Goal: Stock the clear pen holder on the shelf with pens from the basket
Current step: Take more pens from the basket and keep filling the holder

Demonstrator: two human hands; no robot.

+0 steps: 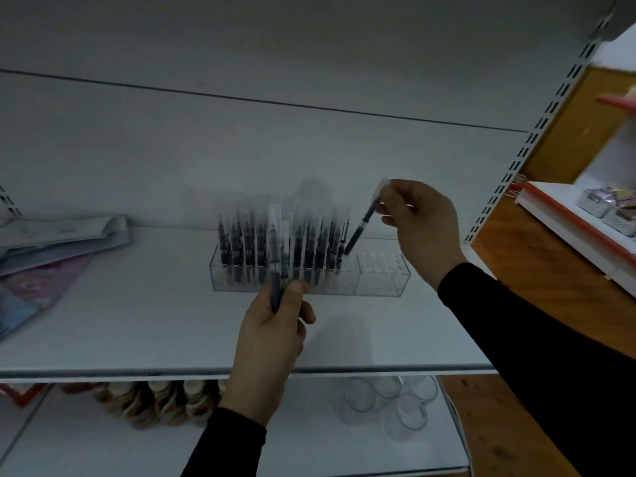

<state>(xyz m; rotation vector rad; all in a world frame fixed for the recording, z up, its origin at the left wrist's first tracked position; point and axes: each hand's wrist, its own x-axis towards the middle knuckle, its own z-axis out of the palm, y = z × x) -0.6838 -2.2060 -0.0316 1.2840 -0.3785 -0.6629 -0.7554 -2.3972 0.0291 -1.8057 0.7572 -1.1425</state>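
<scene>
clear pen holder (378, 277) | on shelf | left part full of upright pens (275, 242)

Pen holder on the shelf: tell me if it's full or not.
Not full. The pen holder has pens crowding its left and middle slots, while the right end section shows empty holes.

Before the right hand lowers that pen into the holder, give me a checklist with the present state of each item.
1. Right hand has a firm hold on the pen: ok, it pinches the capped upper end.
2. Pen tip points down toward the clear pen holder: ok, though the pen is tilted, not upright.
3. Free holes near the tip: ok, the holder's right section shows no pens.
4. Tip lined up with one hole: cannot tell, too blurred.
5. Left hand is out of the path: ok, it holds spare pens in front of the holder's left half.
6. Holder sits flat on the shelf: ok.
</scene>
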